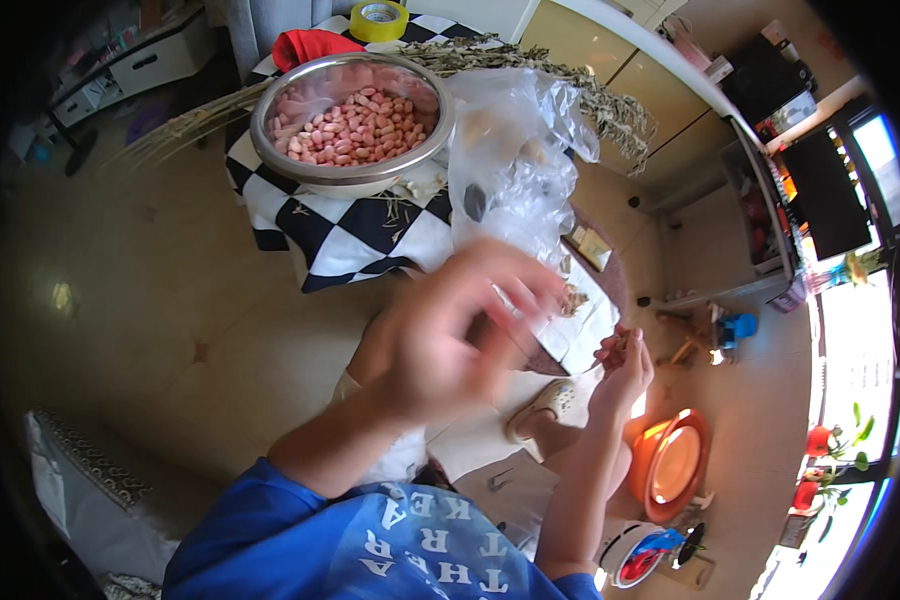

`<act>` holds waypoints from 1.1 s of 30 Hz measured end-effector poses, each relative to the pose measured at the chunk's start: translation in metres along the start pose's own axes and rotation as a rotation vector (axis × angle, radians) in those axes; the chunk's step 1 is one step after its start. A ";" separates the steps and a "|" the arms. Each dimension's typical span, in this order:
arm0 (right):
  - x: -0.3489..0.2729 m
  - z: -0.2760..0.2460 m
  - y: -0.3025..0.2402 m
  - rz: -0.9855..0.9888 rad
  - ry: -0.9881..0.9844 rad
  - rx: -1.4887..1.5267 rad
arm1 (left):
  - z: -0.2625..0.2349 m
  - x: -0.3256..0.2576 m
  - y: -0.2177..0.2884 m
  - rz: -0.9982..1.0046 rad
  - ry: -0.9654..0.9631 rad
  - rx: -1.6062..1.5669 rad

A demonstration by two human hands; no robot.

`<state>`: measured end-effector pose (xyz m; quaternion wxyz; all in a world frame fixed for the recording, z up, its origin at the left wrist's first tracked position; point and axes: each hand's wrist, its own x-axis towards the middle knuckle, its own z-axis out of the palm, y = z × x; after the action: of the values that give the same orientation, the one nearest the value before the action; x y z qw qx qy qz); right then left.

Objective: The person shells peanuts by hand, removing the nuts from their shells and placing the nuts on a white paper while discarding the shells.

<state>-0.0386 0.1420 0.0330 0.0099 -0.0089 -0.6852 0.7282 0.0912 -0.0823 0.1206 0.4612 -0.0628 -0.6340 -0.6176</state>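
From where I stand, the right hand (627, 378) has its fingertips pinched on a small brown piece (619, 347), perhaps a peanut pod, whose long axis I can't make out. The left hand (452, 325) is a blur, fingers loosely bent, and I cannot tell whether it grips anything. The wide metal bowl (355, 179) sits ahead of both and off to the person's left, on the checkered cloth (355, 235), with the left hand clearly the nearer; the brown piece is well apart from it. Inside the bowl lies a heap of pink shelled nuts (360, 130), below the rim. Just beside it slumps a clear plastic bag (505, 130), its contents unclear to me. Near the right hand, a white sheet (592, 325) bears brownish scraps (573, 300), and down by the floor stands an orange basin (675, 465)
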 end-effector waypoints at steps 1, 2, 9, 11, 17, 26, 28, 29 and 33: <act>0.000 -0.003 0.002 -0.011 -0.034 0.011 | -0.015 0.012 0.004 0.025 0.181 0.136; -0.002 -0.003 0.001 -0.007 -0.050 0.013 | -0.031 0.033 -0.002 0.179 0.278 0.373; 0.005 -0.019 -0.003 -0.051 -0.129 -0.279 | -0.078 0.077 -0.018 0.277 0.166 1.049; 0.021 -0.030 0.005 -0.127 -0.077 -0.466 | -0.053 0.055 -0.008 0.237 0.134 0.790; 0.068 -0.030 -0.005 -0.076 -0.243 -0.817 | 0.024 -0.034 -0.025 -0.465 -0.272 0.012; -0.020 -0.050 -0.113 -0.747 0.050 -0.687 | 0.082 -0.077 -0.095 -1.342 0.088 -1.058; -0.058 -0.053 -0.127 -0.928 0.098 -0.537 | 0.106 -0.082 -0.112 -1.372 0.155 -1.040; -0.080 -0.056 -0.129 -0.958 0.089 -0.452 | 0.116 -0.085 -0.117 -1.364 0.187 -1.072; -0.047 -0.078 -0.035 -1.018 -0.194 -0.826 | 0.167 -0.111 -0.083 -1.162 -0.215 -1.052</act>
<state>0.0104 0.2208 0.0630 0.2867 0.3786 -0.8246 0.3076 0.0154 0.0929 0.0183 -0.0893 0.0090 -0.2312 -0.9688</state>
